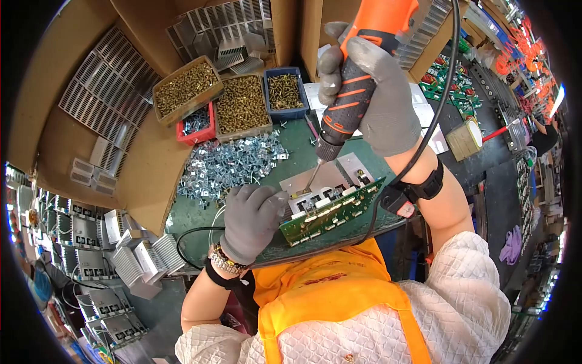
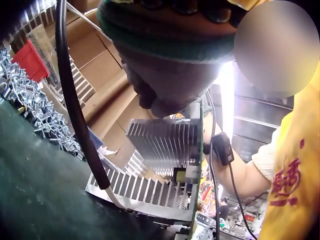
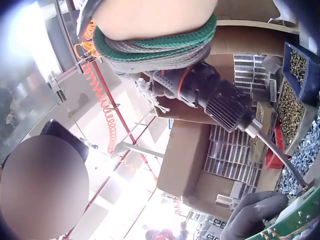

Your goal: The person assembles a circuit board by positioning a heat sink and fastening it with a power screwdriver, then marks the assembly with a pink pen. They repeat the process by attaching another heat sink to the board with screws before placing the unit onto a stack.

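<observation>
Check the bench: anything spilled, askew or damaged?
The small metal pieces lie in a loose heap straight on the green bench, while the brass-coloured screws sit in bins. It looks like a spill, but may be deliberate. I see no damage on the circuit board.

Orange and black are being shown by the drill (image 1: pixel 353 92) in grey right fingers (image 1: pixel 330 62), green by the board (image 1: pixel 333 213) below them.

Head cam's above the drill (image 1: pixel 351 97) grip, facing down; wrist cams peer forward, close; all catch the circuit board (image 1: pixel 337 213).
</observation>
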A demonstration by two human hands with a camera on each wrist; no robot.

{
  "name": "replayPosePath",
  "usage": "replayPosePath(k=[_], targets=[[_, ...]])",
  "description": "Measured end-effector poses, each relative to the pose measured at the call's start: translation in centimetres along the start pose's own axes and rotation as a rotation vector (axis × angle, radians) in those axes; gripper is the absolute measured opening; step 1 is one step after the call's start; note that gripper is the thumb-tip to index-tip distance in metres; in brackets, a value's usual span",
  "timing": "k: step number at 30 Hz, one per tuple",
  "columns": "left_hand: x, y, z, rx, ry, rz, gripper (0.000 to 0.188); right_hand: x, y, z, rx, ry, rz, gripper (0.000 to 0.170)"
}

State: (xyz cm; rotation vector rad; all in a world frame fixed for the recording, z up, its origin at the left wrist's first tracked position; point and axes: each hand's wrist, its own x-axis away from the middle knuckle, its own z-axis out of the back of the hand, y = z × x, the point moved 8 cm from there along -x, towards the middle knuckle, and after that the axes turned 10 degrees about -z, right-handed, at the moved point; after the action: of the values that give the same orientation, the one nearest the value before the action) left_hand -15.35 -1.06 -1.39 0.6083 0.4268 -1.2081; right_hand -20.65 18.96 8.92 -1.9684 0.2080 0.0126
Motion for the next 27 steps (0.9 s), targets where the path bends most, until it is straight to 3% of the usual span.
replayPosePath(k=[9, 16, 27], targets=[[0.4, 0.3, -0.1, -0.020, 0.062, 0.005, 0.029, -1.3, 0.9, -3.7, 0.108, -0.066, -0.113, 0.025], [0.4, 0.5, -0.1, -0.032, 0.068, 0.016, 0.030, -1.7, 1.3, -5.7, 0.119, -0.170, -0.105, 0.025], [0.7, 0.5, -0.4, -0.029, 0.055, 0.018, 0.034, -2.2, 2.0, -5.0, 0.084, -0.163, -0.154, 0.029]])
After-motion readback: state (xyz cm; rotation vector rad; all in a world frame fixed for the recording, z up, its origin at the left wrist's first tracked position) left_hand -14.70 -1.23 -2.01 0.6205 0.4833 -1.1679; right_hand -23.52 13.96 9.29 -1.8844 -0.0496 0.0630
